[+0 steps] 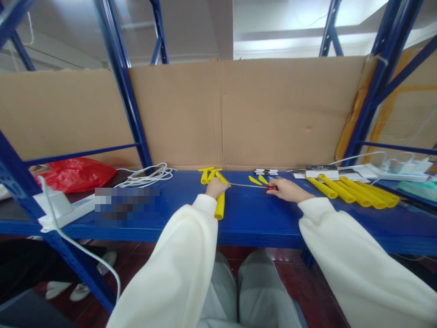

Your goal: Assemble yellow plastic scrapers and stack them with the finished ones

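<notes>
Your left hand (pixel 215 187) closed round tube (pixel 220 208); your right hand (pixel 287 189), right of tube, grips screwdriver (pixel 251 186) crosswise to tube's long axis.

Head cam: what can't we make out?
All head view:
Yellow tube: middle covered by left hand.
Red screwdriver handle: partly behind right hand.
Screwdriver shaft: tip too small near left hand.
Box: print too small.
Red bag: contents hidden by plastic.
Pixelated patch: blurred out.

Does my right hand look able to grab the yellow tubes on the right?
Probably not: your right hand holds a red handle, though the way to the yellow tubes looks free.
</notes>
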Available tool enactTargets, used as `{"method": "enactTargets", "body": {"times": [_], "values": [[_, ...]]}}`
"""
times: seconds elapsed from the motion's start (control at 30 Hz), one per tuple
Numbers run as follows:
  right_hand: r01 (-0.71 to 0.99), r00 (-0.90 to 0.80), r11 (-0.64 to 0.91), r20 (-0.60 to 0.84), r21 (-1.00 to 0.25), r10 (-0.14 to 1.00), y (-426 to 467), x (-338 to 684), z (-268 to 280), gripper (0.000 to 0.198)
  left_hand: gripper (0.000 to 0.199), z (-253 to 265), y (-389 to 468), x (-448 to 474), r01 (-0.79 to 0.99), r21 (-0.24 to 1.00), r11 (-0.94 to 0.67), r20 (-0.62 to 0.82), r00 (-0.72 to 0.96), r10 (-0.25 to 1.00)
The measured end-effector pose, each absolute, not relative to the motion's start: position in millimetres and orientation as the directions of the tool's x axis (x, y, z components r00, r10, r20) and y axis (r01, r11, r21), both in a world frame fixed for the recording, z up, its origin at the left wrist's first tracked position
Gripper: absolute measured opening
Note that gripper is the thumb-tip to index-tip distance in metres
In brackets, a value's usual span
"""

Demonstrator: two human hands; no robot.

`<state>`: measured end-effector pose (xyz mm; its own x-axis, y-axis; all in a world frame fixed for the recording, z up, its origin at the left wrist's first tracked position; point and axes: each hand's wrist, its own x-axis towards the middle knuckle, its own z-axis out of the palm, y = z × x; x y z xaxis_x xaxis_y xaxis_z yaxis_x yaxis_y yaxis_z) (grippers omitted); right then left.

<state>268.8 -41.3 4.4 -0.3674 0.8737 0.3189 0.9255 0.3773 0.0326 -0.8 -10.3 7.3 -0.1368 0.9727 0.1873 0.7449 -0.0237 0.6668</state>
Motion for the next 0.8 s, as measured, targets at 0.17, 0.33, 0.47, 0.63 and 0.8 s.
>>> {"method": "enactTargets", "body": {"times": [0.17, 0.33, 0.47, 0.63, 0.8], "values": [[0.933, -0.349, 0.359, 0.313, 0.024, 0.883, -41, 270, 4, 0.014, 0.036, 8, -14, -4, 0.793, 0.609, 0.034, 0.17, -0.172, 0.97], [0.934, -0.334, 0.357, 0.304, -0.021, 0.892, -38, 274, 3, 0.013, 0.048, 13, -19, -3, 0.837, 0.544, 0.065, 0.159, -0.179, 0.971], [0.93, -0.318, 0.359, 0.309, -0.086, 0.897, -32, 282, 0, 0.013, 0.055, 13, -18, -1, 0.863, 0.5, 0.076, 0.181, -0.19, 0.965], [0.912, -0.29, 0.366, 0.338, -0.186, 0.895, -25, 297, -3, 0.013, 0.054, 7, -11, -2, 0.882, 0.465, 0.076, 0.186, -0.181, 0.966], [0.914, -0.214, 0.316, 0.36, -0.254, 0.908, -24, 304, -2, 0.015, 0.052, 5, -7, -2, 0.894, 0.448, 0.021, 0.178, -0.112, 0.978]]}}
